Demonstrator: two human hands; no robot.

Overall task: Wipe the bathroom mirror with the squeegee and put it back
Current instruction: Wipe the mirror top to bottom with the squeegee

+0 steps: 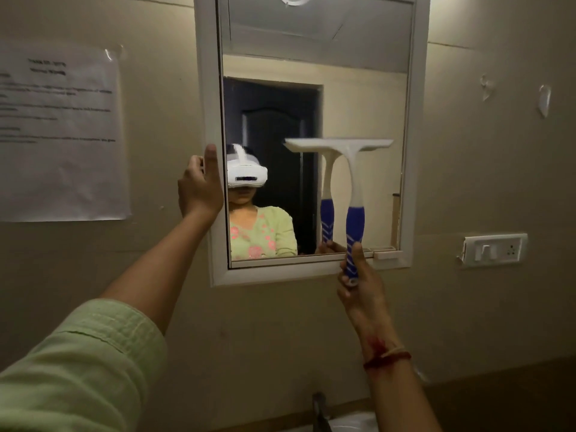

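Note:
A white-framed mirror (358,98) hangs on the beige wall ahead. My right hand (358,285) grips the blue end of a white squeegee (353,169), held upright with its blade across the right half of the glass at mid height. The squeegee's reflection shows just left of it. My left hand (199,185) holds the mirror frame's left edge, thumb up along the frame. A person in a green top and white headset is reflected in the glass.
A printed paper sheet (59,135) is taped to the wall at left. A white switch and socket plate (494,249) sits right of the mirror. A tap (319,406) and part of a white basin (355,422) show at the bottom edge.

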